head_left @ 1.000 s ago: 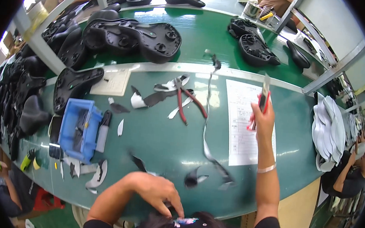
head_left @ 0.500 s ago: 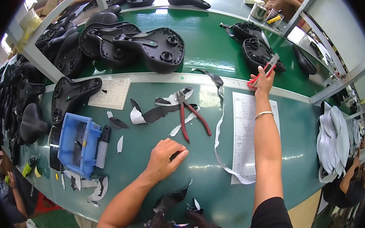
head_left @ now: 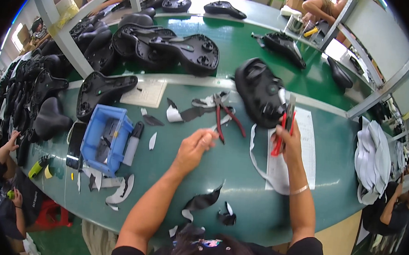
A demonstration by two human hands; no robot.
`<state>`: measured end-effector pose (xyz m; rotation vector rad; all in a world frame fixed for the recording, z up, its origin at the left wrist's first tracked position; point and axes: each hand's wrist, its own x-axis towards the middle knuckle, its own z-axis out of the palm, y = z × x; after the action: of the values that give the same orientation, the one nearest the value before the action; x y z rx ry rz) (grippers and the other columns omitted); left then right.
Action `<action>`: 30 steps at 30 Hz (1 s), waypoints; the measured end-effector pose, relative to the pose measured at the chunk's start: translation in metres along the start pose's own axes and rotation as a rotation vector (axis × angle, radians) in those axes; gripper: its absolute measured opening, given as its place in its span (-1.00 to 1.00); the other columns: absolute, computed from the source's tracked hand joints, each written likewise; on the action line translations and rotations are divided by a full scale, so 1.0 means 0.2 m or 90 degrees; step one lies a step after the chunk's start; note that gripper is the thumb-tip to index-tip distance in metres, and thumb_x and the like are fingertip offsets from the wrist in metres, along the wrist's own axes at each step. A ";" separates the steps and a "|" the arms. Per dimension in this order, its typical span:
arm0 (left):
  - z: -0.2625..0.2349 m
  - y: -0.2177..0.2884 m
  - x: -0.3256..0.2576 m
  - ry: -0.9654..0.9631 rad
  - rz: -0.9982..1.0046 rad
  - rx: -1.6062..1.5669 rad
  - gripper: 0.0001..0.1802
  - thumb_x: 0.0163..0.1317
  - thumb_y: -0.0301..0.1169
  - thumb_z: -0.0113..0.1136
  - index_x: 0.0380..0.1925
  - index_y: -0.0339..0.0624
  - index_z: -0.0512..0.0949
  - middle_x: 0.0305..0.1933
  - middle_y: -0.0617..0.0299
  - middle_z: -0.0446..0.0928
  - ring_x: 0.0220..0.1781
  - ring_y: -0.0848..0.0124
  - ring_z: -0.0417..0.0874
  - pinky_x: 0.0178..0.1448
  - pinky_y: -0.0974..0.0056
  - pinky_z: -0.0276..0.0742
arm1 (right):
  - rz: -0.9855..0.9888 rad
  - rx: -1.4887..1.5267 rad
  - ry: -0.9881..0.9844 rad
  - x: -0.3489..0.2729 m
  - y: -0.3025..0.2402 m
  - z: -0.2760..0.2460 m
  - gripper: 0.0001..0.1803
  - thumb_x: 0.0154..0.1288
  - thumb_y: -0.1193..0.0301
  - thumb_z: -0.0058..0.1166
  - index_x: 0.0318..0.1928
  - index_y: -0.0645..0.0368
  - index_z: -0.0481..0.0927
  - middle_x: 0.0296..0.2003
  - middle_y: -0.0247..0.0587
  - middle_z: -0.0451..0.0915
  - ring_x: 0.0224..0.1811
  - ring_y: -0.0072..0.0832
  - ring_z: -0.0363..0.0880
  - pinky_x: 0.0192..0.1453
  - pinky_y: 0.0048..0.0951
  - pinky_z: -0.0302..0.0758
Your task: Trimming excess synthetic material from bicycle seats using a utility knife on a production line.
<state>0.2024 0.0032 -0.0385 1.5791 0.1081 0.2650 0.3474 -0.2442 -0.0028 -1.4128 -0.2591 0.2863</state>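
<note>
My right hand (head_left: 290, 142) grips a red utility knife (head_left: 284, 133) with its silver blade pointing away from me. Against that hand leans a black bicycle saddle (head_left: 259, 96), underside up and tilted over the metal edge strip of the bench. A pale strip (head_left: 260, 171) trails below the saddle toward my right wrist. My left hand (head_left: 196, 148) is closed above the bench, with nothing visible in it. Just beyond its fingers lie red-handled pliers (head_left: 220, 121), on black and white trimmings (head_left: 186, 115).
A blue bin (head_left: 106, 142) stands at left with a grey-bladed tool (head_left: 132, 144) beside it. Saddles (head_left: 186, 53) crowd the green belt and left side. A printed sheet (head_left: 304, 156) lies under my right arm; white covers (head_left: 373, 158) are stacked at right. Other people work around.
The saddle has come off the green belt toward me along with my right hand and the knife. My left hand has moved forward, close to the pliers.
</note>
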 end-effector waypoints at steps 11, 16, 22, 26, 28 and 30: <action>-0.29 0.24 -0.21 -0.087 -0.348 -0.260 -0.37 0.13 -0.11 0.25 0.05 -0.35 0.36 -0.11 0.10 0.53 -0.13 0.41 0.60 0.01 0.31 0.56 | -0.049 -0.363 -0.183 -0.75 -0.07 0.13 -0.27 0.05 0.48 0.30 0.27 0.12 0.31 -0.18 -0.05 0.60 -0.23 -0.27 0.62 -0.14 -0.41 0.55; -0.24 0.40 -0.16 -0.030 -0.373 -0.157 -0.51 0.11 -0.18 0.21 -0.09 -0.33 0.42 -0.22 0.18 0.51 -0.28 0.50 0.56 -0.15 0.37 0.53 | -0.421 -0.688 -0.345 -0.62 -0.20 0.18 -0.35 0.09 0.53 0.17 0.26 0.05 0.37 -0.41 -0.20 0.53 -0.50 -0.33 0.47 -0.47 -0.37 0.42; -0.17 0.46 -0.10 -0.040 -0.325 -0.027 -0.62 0.04 -0.24 0.18 -0.25 -0.33 0.46 -0.34 0.22 0.48 -0.37 0.52 0.50 -0.25 0.39 0.46 | -0.307 -0.898 -0.424 -0.70 -0.17 0.16 -0.32 0.22 0.54 -0.07 0.37 -0.03 0.16 -0.51 -0.15 0.39 -0.56 -0.22 0.46 -0.58 -0.27 0.36; -0.17 0.42 -0.22 0.072 -0.261 -0.017 -0.63 0.03 -0.24 0.17 -0.28 -0.33 0.47 -0.39 0.26 0.45 -0.42 0.54 0.44 -0.31 0.41 0.40 | -0.183 -0.747 -0.258 -1.00 0.02 0.23 -0.33 0.27 0.48 0.01 0.37 -0.02 0.14 -0.52 -0.07 0.41 -0.61 -0.13 0.44 -0.58 -0.18 0.36; -0.16 0.39 -0.31 0.123 -0.274 -0.047 -0.63 0.03 -0.24 0.17 -0.27 -0.33 0.47 -0.39 0.27 0.45 -0.40 0.54 0.44 -0.29 0.41 0.40 | -0.116 -0.656 -0.180 -1.16 0.04 0.30 -0.32 0.29 0.46 0.08 0.38 0.00 0.12 -0.43 -0.01 0.53 -0.50 -0.08 0.56 -0.48 -0.17 0.47; -0.18 0.36 -0.40 0.195 -0.279 -0.022 -0.60 0.05 -0.24 0.17 -0.22 -0.35 0.47 -0.35 0.25 0.46 -0.30 0.52 0.46 -0.19 0.40 0.42 | -0.118 -0.637 -0.166 -1.25 0.03 0.28 -0.34 0.29 0.45 0.08 0.36 0.03 0.15 -0.33 0.04 0.56 -0.38 -0.08 0.61 -0.39 -0.22 0.52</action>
<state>0.1090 0.0181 0.0261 1.4301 0.6749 0.1593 0.0943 -0.2786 -0.0025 -2.3154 -0.8219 0.1850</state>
